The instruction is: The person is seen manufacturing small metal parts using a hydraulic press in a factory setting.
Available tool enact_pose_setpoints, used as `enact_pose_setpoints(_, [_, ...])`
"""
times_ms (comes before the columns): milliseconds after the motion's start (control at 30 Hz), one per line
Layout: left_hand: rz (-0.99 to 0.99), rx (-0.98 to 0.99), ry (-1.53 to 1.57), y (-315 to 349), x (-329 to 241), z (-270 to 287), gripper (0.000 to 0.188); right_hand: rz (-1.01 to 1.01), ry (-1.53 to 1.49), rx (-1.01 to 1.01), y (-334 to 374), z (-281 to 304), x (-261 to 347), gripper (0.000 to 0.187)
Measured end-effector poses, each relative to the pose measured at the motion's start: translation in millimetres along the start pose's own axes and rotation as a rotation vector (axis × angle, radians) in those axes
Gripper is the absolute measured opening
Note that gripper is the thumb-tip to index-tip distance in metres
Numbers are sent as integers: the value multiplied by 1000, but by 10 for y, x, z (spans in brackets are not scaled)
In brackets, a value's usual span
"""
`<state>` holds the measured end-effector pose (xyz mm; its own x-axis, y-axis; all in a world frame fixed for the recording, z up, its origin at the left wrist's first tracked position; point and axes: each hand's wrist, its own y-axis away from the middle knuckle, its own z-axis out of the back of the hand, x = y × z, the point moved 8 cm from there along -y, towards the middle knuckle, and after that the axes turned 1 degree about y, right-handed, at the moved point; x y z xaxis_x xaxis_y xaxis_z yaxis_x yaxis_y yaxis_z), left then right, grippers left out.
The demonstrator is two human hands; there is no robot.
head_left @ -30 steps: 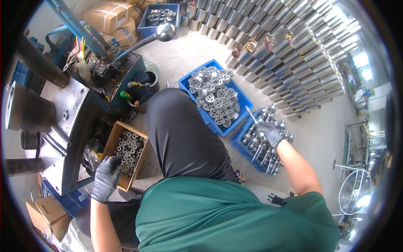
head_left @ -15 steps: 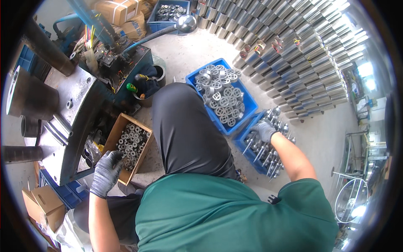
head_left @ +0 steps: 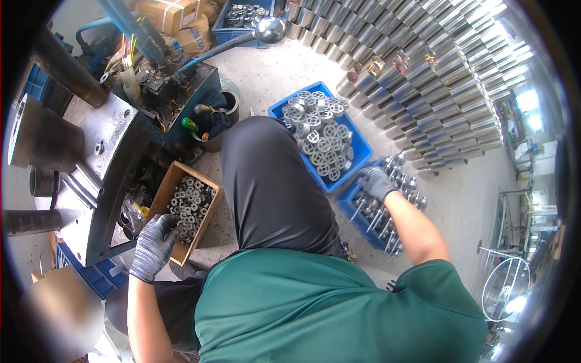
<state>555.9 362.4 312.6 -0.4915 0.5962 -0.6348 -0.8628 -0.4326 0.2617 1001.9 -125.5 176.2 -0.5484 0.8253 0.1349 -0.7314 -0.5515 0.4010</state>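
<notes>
My left hand (head_left: 156, 245), in a grey knitted glove, is at the near left edge of a wooden box (head_left: 158, 202) of small metal bearings (head_left: 192, 202). Its fingers are curled in; whatever they hold is too small to make out. Over the far left part of a blue crate (head_left: 349, 209) is my gloved right hand (head_left: 377, 183). Its fingers are bent together, and any part in them is hidden. Metal rotor shafts (head_left: 393, 227) lie in this crate, several with their thin ends sticking out.
A blue crate (head_left: 363, 140) of round slotted metal end caps stands beyond my knee. Stacked shiny metal cylinders (head_left: 417, 85) fill the far right. On the left is a press with a steel table (head_left: 100, 175) and a ball-ended lever (head_left: 269, 30). A bucket (head_left: 233, 97) stands beside it.
My right hand has moved slightly left over the shafts, toward the crate's far left rim. My left hand has barely shifted. A blurred round patch now covers the cardboard carton at lower left.
</notes>
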Motion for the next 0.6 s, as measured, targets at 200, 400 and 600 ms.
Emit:
enact_pose_setpoints(200, [41, 18, -1, 4, 128, -57, 25, 106, 248, 6, -134, -345, 93, 26])
enact_pose_setpoints(400, [56, 15, -10, -14, 298, -109, 27, 74, 339, 31, -227, -452, 10, 33])
enact_pose_setpoints(600, [68, 14, -25, -28, 469, -145, 26, 88, 346, 28, -287, -418, 97, 34])
